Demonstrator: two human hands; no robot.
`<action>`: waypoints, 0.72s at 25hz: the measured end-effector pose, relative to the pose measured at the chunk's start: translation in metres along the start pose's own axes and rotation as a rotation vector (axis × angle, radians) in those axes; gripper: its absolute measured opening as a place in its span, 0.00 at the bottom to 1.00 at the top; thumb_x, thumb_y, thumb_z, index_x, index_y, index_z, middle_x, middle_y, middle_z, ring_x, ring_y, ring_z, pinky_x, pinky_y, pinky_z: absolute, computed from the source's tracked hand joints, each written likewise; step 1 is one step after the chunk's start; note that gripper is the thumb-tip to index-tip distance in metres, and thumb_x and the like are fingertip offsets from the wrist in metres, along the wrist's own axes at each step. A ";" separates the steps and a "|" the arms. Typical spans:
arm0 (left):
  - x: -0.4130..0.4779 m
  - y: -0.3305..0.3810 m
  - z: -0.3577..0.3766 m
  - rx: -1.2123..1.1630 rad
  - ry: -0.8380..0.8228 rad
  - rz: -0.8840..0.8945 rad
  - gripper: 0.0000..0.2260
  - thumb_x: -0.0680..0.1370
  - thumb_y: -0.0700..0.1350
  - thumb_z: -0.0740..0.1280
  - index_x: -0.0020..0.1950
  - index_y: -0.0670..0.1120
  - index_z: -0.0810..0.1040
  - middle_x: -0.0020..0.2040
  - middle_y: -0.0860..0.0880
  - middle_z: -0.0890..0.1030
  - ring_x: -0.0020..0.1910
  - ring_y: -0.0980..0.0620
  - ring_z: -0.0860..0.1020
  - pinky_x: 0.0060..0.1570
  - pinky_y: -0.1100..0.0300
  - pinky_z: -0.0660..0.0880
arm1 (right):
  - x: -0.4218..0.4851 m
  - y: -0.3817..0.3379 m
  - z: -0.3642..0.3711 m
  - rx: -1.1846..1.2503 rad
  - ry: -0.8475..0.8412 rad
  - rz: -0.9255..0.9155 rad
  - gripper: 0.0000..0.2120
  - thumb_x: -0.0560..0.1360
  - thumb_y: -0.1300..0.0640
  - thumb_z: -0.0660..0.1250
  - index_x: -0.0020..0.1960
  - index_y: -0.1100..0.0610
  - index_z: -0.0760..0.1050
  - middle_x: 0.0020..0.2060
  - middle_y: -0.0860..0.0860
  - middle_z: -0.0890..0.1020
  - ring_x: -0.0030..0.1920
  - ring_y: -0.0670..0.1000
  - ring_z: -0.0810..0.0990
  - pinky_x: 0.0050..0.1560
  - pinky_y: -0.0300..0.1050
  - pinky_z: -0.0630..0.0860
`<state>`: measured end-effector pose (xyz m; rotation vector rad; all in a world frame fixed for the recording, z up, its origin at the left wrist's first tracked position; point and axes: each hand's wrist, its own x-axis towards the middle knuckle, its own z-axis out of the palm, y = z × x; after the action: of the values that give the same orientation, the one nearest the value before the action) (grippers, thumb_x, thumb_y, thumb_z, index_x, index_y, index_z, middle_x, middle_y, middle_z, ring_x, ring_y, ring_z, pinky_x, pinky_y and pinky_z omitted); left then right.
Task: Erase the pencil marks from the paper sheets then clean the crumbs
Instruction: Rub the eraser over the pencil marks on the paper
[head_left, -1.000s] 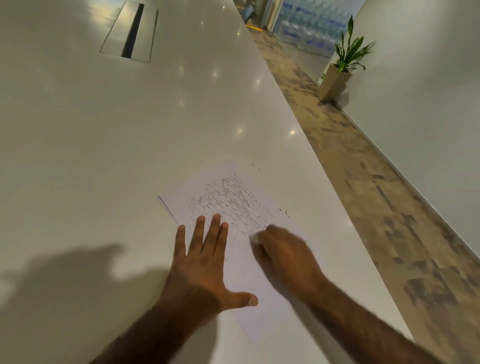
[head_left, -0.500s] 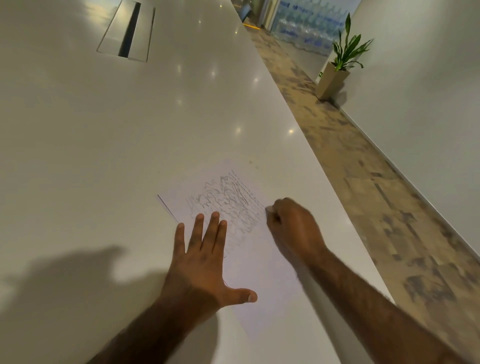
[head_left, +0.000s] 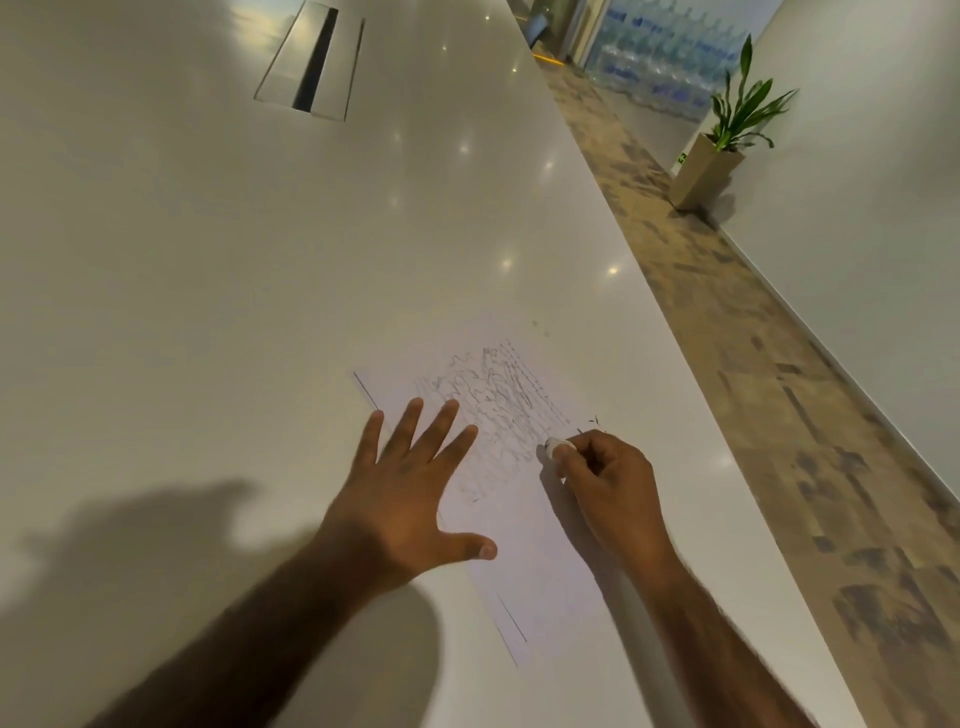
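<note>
1. Plainly, your left hand lay flat with its fingers spread on the left part of the paper, pinning it to the table; it held nothing.
2. Your right hand pinched a small white eraser, its tip touching the sheet at the right edge of the pencil marks.
3. Most of the scribble looked unerased, so I judged the job to be at an early stage.
4. A hard stroke could have buckled or torn the thin sheet, since its right side lay unheld.
5. Dark crumbs lay just beside the sheet; a careless sweep could have scattered them to the floor.
</note>
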<state>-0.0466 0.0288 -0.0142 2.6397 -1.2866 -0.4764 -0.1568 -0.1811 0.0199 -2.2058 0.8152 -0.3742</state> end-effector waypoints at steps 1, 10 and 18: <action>0.000 -0.002 -0.001 0.007 -0.020 -0.006 0.53 0.64 0.86 0.42 0.80 0.61 0.28 0.78 0.55 0.22 0.76 0.49 0.21 0.76 0.38 0.28 | 0.000 0.000 0.001 -0.074 -0.016 -0.031 0.13 0.79 0.53 0.71 0.38 0.58 0.80 0.33 0.51 0.82 0.36 0.50 0.79 0.39 0.43 0.74; 0.004 0.001 0.001 0.020 -0.006 -0.041 0.57 0.63 0.87 0.46 0.81 0.59 0.29 0.79 0.53 0.23 0.77 0.48 0.22 0.77 0.36 0.31 | 0.002 -0.012 0.004 -0.178 -0.040 -0.087 0.05 0.79 0.58 0.70 0.51 0.50 0.84 0.35 0.38 0.82 0.41 0.36 0.80 0.39 0.25 0.72; 0.006 0.003 0.010 0.034 0.031 -0.047 0.59 0.58 0.88 0.37 0.79 0.57 0.25 0.78 0.52 0.20 0.76 0.47 0.21 0.76 0.37 0.28 | -0.039 -0.042 0.025 -0.062 -0.291 0.015 0.05 0.77 0.55 0.73 0.43 0.50 0.82 0.38 0.44 0.85 0.39 0.41 0.83 0.37 0.33 0.78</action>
<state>-0.0487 0.0222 -0.0236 2.6991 -1.2375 -0.4229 -0.1554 -0.1195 0.0330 -2.2414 0.6913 -0.0174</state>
